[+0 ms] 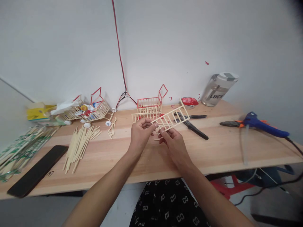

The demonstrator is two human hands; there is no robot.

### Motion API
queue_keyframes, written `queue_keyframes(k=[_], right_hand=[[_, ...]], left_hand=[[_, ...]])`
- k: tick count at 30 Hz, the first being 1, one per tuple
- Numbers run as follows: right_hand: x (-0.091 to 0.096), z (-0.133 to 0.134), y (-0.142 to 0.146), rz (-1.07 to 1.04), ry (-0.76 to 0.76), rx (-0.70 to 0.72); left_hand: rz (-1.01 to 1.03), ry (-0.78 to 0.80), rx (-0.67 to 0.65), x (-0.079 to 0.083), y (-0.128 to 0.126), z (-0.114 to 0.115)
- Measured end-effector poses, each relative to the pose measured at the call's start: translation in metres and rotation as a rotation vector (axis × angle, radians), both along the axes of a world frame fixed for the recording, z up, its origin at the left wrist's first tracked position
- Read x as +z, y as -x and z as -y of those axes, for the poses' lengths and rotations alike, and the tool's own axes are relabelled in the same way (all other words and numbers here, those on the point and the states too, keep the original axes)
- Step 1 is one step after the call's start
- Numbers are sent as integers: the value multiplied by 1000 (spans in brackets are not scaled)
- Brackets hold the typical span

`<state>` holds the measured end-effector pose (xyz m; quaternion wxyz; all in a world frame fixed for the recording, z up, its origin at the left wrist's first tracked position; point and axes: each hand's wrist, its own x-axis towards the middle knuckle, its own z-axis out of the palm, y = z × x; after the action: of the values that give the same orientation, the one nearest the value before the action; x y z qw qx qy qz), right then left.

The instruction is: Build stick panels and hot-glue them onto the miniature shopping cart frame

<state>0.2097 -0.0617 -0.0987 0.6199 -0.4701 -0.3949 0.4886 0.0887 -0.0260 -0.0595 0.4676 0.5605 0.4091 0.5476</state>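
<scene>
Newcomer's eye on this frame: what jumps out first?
Probably the pale, ladder-like stick frame held at one end between the fingers of the left hand and right hand, mid-picture above the table. Next, the small red-rimmed stick cart just behind it, near the wall. Then the bright blue glue gun at the table's right, with the clear jar marked "LUCK" farther back.

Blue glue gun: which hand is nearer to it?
Right. The right hand holds the stick frame, left of the glue gun; the left hand, at the frame's end, is farther left.
</scene>
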Motion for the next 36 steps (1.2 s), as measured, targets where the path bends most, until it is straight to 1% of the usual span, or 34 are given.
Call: queue_keyframes(k=[4, 9, 14, 16, 20, 27, 31, 36], right_hand=[[-1, -1, 0, -8, -21, 2], [-1, 2, -1, 3, -22, 9], [-2, 2, -1, -52, -34, 19], [-4, 1, 0, -76, -47, 26], [-4, 0, 0, -98, -54, 39], [-2, 2, 0, -116, -82, 61], [-4, 0, 0, -119, -63, 47], [-3, 0, 0, -122, -55, 41]], left_hand=[[47, 55, -33, 1, 0, -1], [50, 100, -33, 0, 2, -2], [-21, 47, -4, -3, 2, -2], [-28, 35, -15, -5, 1, -1], [3, 62, -38, -6, -2, 2], [-21, 78, -83, -4, -3, 4], [-8, 115, -113, -3, -2, 2], [-17, 114, -137, -5, -1, 1]])
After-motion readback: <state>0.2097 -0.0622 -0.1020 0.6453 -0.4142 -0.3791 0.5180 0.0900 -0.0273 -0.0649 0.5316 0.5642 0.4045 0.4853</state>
